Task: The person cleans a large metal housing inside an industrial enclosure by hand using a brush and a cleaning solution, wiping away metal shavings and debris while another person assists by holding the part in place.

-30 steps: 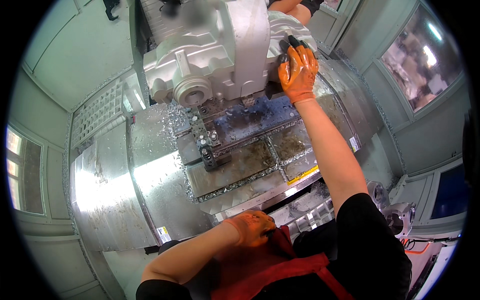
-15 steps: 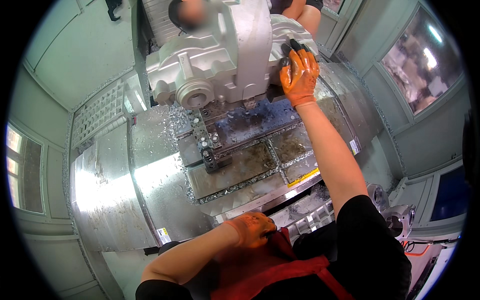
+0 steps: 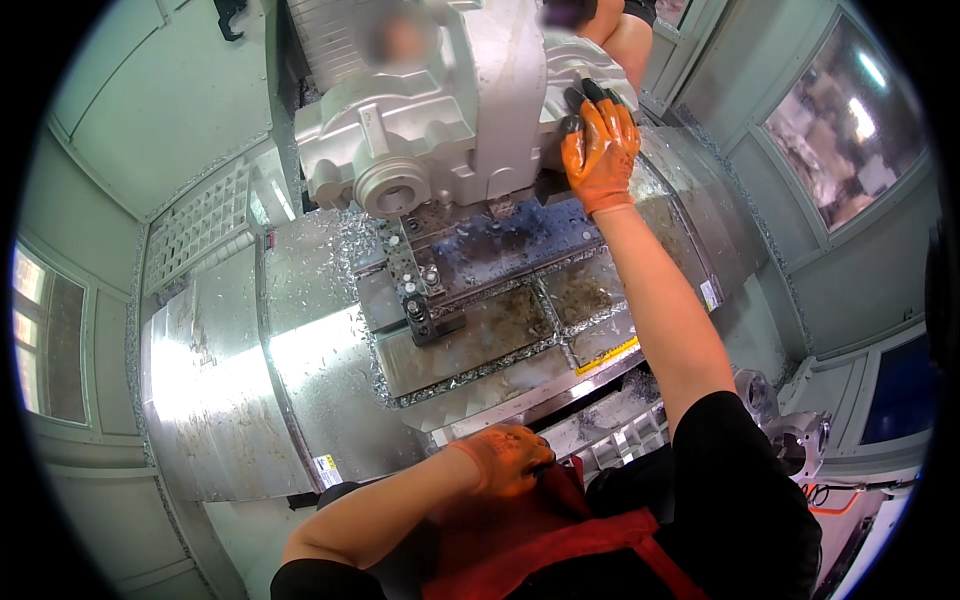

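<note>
Co-worker's arm [image 3: 626,48] has shifted right. I count one casting [image 3: 440,130], two gloves [image 3: 602,185]: right hand [image 3: 603,145] spread against it, left hand [image 3: 507,460] curled, hold unclear; room off casting's left edge.

orange gloves [image 3: 505,460], black fingertips [image 3: 592,92] on the right hand [image 3: 603,150], short black sleeves [image 3: 732,465], red apron [image 3: 560,540].

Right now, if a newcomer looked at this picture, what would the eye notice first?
Most likely the big silver casting at top centre, with the orange-gloved right hand on its right part. Next come the left hand, also orange-gloved, low in the middle near the red apron, and the bright glare on the metal cover at left.
</note>
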The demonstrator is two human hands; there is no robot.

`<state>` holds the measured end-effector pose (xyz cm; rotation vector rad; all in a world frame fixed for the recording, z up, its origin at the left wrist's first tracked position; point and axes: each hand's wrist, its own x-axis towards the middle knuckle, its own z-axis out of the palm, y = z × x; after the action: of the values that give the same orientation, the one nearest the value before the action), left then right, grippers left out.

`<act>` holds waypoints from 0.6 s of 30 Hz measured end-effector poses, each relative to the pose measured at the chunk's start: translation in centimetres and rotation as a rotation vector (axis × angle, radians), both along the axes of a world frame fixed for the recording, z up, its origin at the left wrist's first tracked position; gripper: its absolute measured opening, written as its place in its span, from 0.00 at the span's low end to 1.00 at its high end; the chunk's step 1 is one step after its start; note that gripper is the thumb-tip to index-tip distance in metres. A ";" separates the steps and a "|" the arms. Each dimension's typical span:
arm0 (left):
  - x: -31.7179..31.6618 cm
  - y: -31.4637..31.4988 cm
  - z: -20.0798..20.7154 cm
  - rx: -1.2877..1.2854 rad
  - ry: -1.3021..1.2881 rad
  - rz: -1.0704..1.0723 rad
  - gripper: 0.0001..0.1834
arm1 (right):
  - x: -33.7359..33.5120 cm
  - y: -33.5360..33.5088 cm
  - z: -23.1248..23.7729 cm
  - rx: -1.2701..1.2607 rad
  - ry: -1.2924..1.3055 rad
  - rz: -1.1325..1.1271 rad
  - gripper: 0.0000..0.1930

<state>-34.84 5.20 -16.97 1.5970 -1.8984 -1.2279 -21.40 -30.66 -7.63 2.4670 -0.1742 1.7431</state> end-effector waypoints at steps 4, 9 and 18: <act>0.0 -0.1 0.4 0.004 -0.010 -0.006 0.19 | 0.0 0.1 0.1 -0.022 -0.022 0.000 0.20; -0.4 0.2 -0.8 -0.105 -0.019 0.038 0.16 | -0.2 0.9 0.7 -0.016 -0.017 0.001 0.19; -0.3 0.1 -0.4 -0.079 -0.012 0.036 0.16 | -0.3 1.0 1.0 -0.009 -0.014 0.014 0.18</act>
<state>-35.19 5.27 -17.34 1.5946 -1.8926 -1.1173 -21.73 -29.70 -6.62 2.4559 -0.1501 1.7631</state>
